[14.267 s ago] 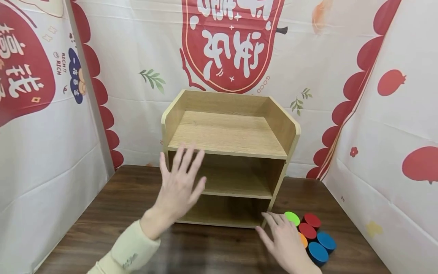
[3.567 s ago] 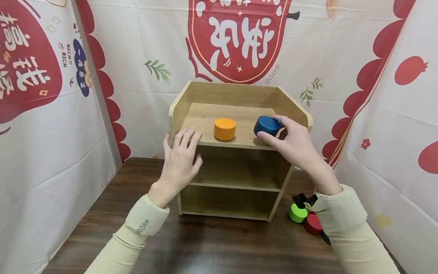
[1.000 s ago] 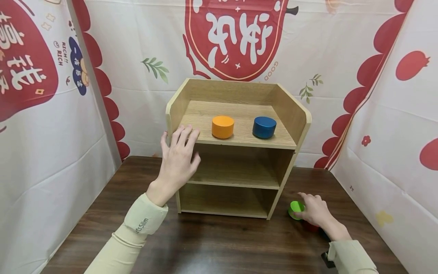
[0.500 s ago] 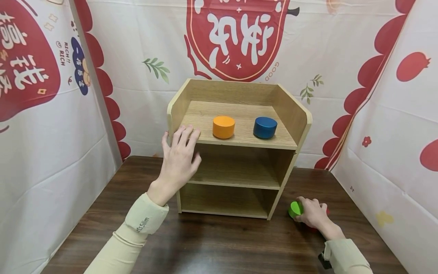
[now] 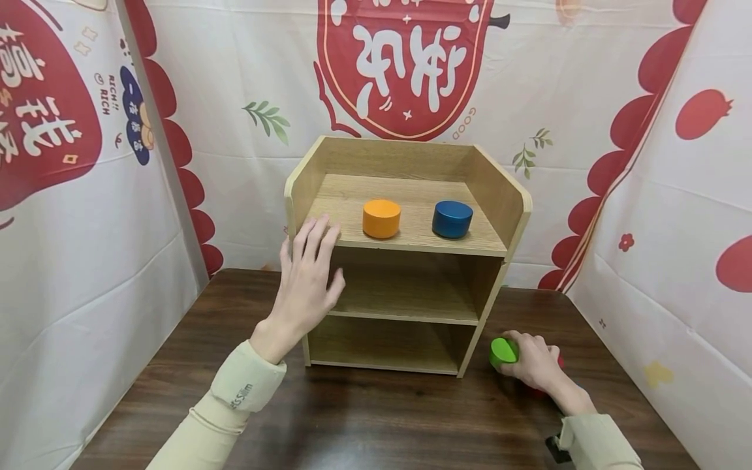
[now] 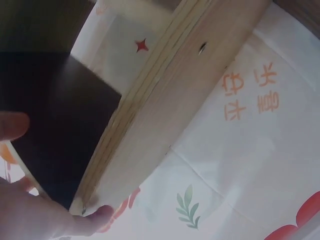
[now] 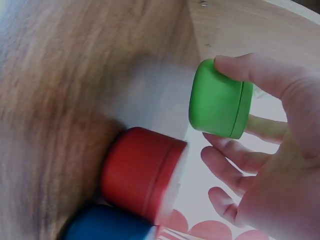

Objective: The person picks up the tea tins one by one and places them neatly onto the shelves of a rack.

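In the head view my right hand [image 5: 534,362] pinches a round green tin [image 5: 502,351] between thumb and fingers, right of the wooden shelf unit [image 5: 399,187]. The right wrist view shows this green tin [image 7: 216,100] tilted, a lid seam near one end, apart from a red tin [image 7: 137,172]. My left hand [image 5: 302,281] rests on the shelf's front left edge, fingers loosely extended over the top board. In the left wrist view its thumb [image 6: 14,125] is on the inner side. An orange tin [image 5: 381,219] and a blue tin [image 5: 452,220] stand on the top board.
Beside the red tin lies another blue tin [image 7: 102,225], partly cut off in the right wrist view; my right hand mostly hides these in the head view. The shelf stands on a dark wooden table [image 5: 376,424], enclosed by printed fabric walls [image 5: 223,196].
The top board was bare at first; orange and blue tins now stand there, the blue one released by my right hand. That hand has since gripped the green tin and shifted it slightly left and up.
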A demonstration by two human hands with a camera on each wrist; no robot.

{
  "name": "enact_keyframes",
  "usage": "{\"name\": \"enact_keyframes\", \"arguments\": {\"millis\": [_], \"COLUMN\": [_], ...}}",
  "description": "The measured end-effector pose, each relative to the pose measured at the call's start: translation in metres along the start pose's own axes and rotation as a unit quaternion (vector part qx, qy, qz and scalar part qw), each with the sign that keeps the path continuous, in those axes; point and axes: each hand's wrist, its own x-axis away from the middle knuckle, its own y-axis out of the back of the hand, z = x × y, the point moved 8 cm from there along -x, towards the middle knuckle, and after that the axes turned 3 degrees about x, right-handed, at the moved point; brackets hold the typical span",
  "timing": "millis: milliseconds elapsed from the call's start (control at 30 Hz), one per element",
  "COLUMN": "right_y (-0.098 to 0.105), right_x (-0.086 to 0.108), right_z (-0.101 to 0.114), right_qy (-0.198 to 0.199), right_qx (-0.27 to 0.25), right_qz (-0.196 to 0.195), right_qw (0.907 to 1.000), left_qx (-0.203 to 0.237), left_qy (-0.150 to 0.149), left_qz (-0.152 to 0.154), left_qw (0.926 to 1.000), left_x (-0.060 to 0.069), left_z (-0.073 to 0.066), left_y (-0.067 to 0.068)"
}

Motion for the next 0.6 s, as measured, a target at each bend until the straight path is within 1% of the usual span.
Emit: {"name": "enact_keyframes", "arguments": {"millis": [100,200,233,267,333,367,500,600], "right_y": [0.009,0.016,0.018,0.021,0.025,0.027,0.036,0.043], "right_x": [0.001,0.005,0.006,0.007,0.01,0.011,0.016,0.02], "right_z": [0.006,0.012,0.015,0.017,0.02,0.022,0.03,0.038], "right_qy": [0.012,0.017,0.019,0.022,0.025,0.027,0.035,0.043], "right_qx": [-0.004,-0.009,-0.012,-0.014,-0.015,-0.015,-0.018,-0.021], "right_qz": [-0.019,-0.032,-0.036,-0.039,-0.044,-0.045,-0.049,-0.056], "right_qw": [0.9998,0.9993,0.9991,0.9989,0.9986,0.9985,0.998,0.9973], "left_qx": [0.021,0.046,0.054,0.059,0.064,0.062,0.043,0.016], "left_qy": [-0.027,-0.051,-0.057,-0.06,-0.059,-0.057,-0.036,-0.02], "left_qz": [-0.046,-0.099,-0.111,-0.117,-0.111,-0.101,-0.038,0.005], "left_qw": [0.9984,0.9928,0.9908,0.9896,0.99,0.9913,0.9977,0.9997], "left_x": [0.013,0.03,0.035,0.04,0.05,0.054,0.07,0.081], "left_z": [-0.004,-0.006,-0.005,-0.005,-0.002,-0.001,0.004,0.007], "left_y": [0.003,0.005,0.005,0.004,-0.002,-0.005,-0.024,-0.037]}}
